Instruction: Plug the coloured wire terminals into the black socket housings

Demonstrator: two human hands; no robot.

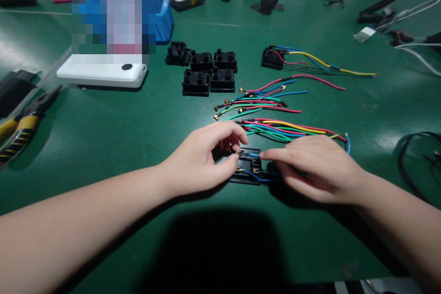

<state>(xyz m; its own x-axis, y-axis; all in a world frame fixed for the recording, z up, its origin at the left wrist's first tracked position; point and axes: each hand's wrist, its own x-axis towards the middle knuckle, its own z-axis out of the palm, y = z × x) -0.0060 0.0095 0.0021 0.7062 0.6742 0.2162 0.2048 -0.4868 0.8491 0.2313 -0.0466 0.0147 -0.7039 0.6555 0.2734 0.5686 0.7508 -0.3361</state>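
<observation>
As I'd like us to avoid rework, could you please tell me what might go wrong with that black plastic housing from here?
The left hand is at the brass terminal and the right hand at its blue wire, so an uneven push might unseat it. The lower blue wire curves across the black plastic housing and could get snagged. The bundle of coloured wires lies close by the right hand and could be knocked.
</observation>
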